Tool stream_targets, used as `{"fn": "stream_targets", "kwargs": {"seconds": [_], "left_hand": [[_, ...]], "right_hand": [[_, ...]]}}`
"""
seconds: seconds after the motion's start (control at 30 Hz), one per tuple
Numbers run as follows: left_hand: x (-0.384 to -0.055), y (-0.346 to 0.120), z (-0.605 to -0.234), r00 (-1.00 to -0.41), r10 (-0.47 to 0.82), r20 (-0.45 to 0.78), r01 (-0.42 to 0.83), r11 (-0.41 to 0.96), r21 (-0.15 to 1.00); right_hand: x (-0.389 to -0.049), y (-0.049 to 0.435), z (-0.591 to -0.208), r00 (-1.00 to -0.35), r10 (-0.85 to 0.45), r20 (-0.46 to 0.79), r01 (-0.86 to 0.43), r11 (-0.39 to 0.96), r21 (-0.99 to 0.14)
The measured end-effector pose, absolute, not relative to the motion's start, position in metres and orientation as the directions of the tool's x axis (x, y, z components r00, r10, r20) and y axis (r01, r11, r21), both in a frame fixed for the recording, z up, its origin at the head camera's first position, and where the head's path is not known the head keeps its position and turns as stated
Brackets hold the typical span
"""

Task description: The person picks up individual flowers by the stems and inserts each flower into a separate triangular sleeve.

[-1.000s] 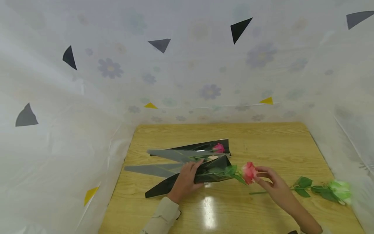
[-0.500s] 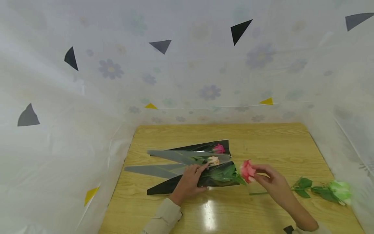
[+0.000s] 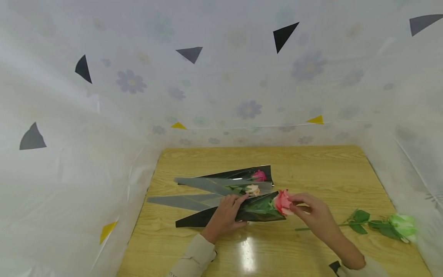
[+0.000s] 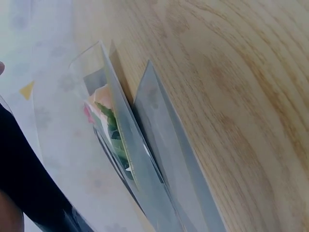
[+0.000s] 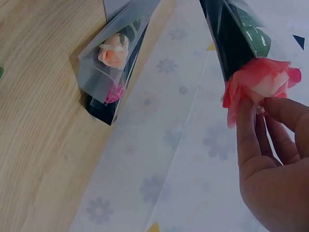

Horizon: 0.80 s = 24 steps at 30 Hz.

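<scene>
My left hand [image 3: 223, 217] grips a black flower sleeve [image 3: 194, 220] around its middle, thumb on the near side. Inside the sleeve's clear front lie the green leaves [image 3: 257, 207] of a coral-pink rose [image 3: 282, 202]. The bloom sits right at the wide mouth of the sleeve, and my right hand [image 3: 316, 215] pinches its petals. In the right wrist view, thumb and fingers meet at the front of the rose [image 5: 263, 84], its back against the sleeve [image 5: 234, 53]. The left wrist view has the black sleeve [image 4: 24, 164] at its left edge, most of the hand out of frame.
Behind lie a magenta rose [image 3: 258, 176] in a black sleeve and a peach rose [image 3: 253, 190] in a grey one. Another grey sleeve [image 3: 183, 201] reaches left. A pale green rose [image 3: 401, 226] lies at right on the wooden table [image 3: 311, 165]. Plastic sheeting [image 3: 221, 96] surrounds it.
The coral rose has moved left, its leaves sliding into the black sleeve until the bloom reached the mouth. My right hand moved left with it. The left hand and sleeve shifted slightly right.
</scene>
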State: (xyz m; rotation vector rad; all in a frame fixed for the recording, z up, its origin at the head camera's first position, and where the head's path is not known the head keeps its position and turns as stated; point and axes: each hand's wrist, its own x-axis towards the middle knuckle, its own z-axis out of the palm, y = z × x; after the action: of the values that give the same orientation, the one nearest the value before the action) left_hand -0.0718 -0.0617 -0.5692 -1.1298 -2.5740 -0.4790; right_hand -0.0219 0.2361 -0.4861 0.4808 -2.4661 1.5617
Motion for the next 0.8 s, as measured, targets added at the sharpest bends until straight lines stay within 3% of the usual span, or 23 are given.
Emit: {"fn": "stream_targets", "kwargs": {"seconds": [0.43, 0.63, 0.8], "left_hand": [[-0.072, -0.054, -0.561, -0.629, 0.673, 0.389, 0.762, 0.633, 0.136], [-0.071, -0.049, -0.557, -0.611, 0.695, 0.378, 0.780, 0.612, 0.136], [-0.071, -0.046, -0.557, -0.598, 0.710, 0.370, 0.792, 0.593, 0.143]], "right_hand": [[-0.025, 0.220, -0.483, -0.941, -0.212, 0.266, -0.337, 0.474, -0.814], [-0.028, 0.215, -0.485, -0.916, -0.303, 0.264, -0.389, 0.508, -0.769], [-0.033, 0.217, -0.486, -0.894, -0.405, 0.190, -0.384, 0.476, -0.791]]}}
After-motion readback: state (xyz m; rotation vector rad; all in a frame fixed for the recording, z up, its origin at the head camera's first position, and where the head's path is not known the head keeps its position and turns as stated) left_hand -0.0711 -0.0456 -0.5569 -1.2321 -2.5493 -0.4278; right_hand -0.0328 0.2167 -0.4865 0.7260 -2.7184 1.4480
